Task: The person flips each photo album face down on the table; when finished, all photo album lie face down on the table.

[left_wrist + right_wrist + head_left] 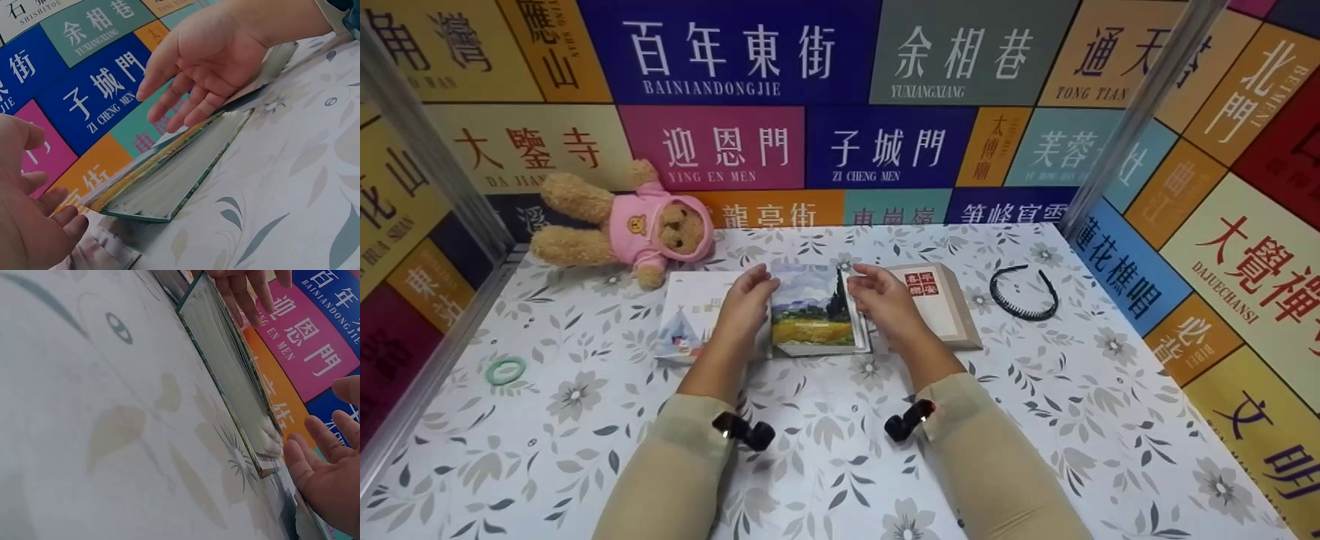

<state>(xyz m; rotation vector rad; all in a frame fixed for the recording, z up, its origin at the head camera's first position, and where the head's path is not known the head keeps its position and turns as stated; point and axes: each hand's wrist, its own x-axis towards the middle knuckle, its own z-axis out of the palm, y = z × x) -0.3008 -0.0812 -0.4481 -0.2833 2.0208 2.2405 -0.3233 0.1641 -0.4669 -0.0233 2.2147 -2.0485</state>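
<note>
A thick hardcover book [810,315] with a painted landscape on its cover lies flat on the table, its page block [169,174] facing the person. My left hand [744,307] is at the book's left side, palm turned inward. Across from it, my right hand [891,301] is at the right side with its fingers loosely bent. In the left wrist view, the left hand [39,197] grips nothing. The right hand [332,467] likewise holds nothing in the right wrist view. Whether any fingertip touches the cover, I cannot tell.
A pale book with a tent picture [686,319] lies to the left, and a tan-edged book with red characters [941,307] to the right. Farther out are a teddy bear in pink [641,225], a green ring [505,370] and a black headband [1024,292]. Printed walls [712,146] enclose the table.
</note>
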